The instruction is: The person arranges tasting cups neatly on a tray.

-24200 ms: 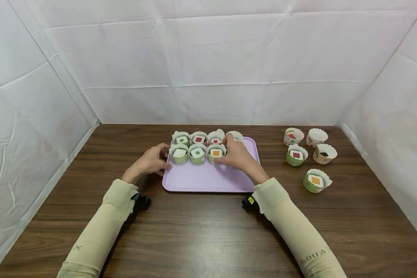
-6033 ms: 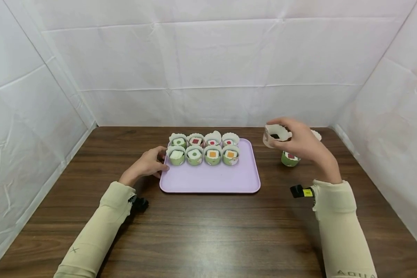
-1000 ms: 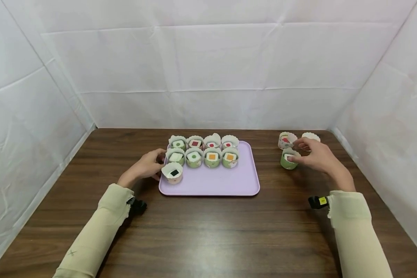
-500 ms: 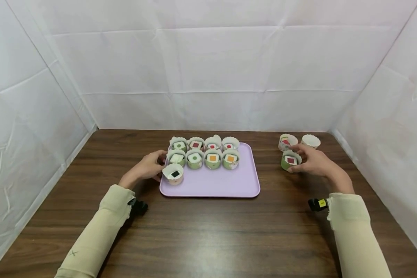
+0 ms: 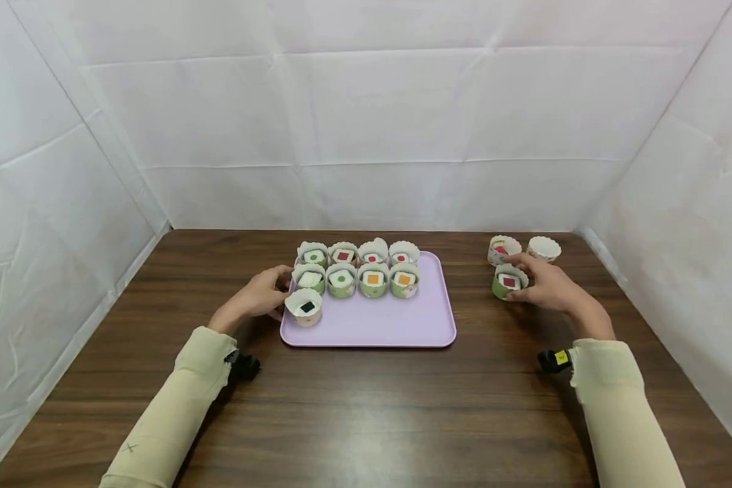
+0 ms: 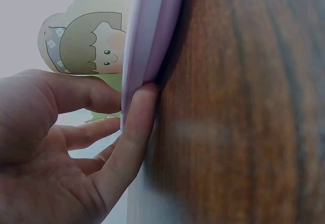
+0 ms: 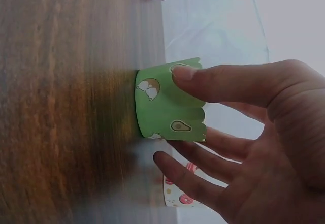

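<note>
In the head view, my right hand [image 5: 545, 281] grips a green paper baking cup [image 5: 500, 288] at the right, thumb on its near side and fingers round the far side. Inside lies a white piece with a dark red square. The right wrist view shows the thumb on the green wall and the cup's base at the tabletop. My left hand [image 5: 259, 291] holds the left edge of a lilac tray [image 5: 378, 332], thumb and fingers at the rim. On the tray stand two rows of filled baking cups, plus a pale cup [image 5: 306, 315] with a black-centred piece at front left.
Behind the green cup stand a patterned cup [image 5: 497, 254] with red contents and a white cup [image 5: 545, 247]. The dark wooden table [image 5: 366, 413] meets a white cloth backdrop [image 5: 366, 135] at the back and sides.
Since six seconds ago, the black-centred cup has gone from my right hand to the tray's front left, and that hand has returned to the green cup. My left hand stays at the tray.
</note>
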